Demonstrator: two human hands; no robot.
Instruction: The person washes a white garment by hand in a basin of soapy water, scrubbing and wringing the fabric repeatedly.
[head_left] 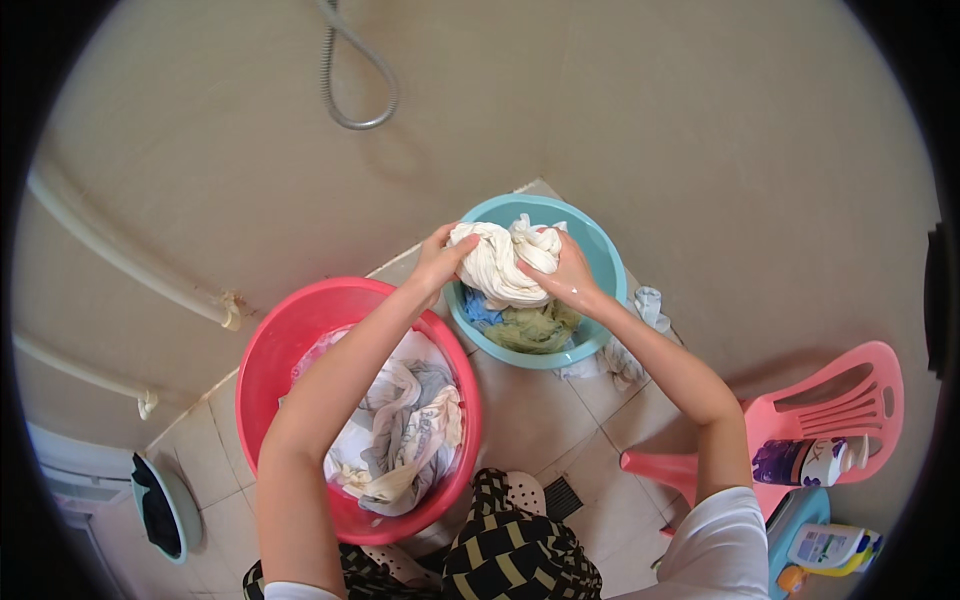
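White cloth bunched in both hands above the blue basin

The white cloth point(497, 265) is a thick, twisted bundle over the far-left part of the blue basin point(612, 250). The left hand point(440, 262) grips its left end near the basin's rim, thumb on top; the right hand point(568, 275) has its fingers closed around the right end. Whether the bundle touches what lies beneath is hard to tell.

The likeliest trouble is a slip: if the fabric is as wet and heavy as its ropy folds suggest, a loose grip could let one end flop over the left edge. Twisting it hard might also splash water onto the tiled floor point(520, 410) and make it slick underfoot. Pulling too sharply could strain the weave.

The cloth looks soft and cream-white, with deep, close pleats. Below it, a crumpled olive-green cloth point(535, 330) fills the basin's near side, with a bright blue cloth point(480, 308) toward the left edge. The smooth, round red tub point(255, 370), nearer and to the left, holds a loose heap of pale and grey clothes point(405, 410). A limp patterned cloth point(622, 365) lies on the floor beside the basin's right edge.
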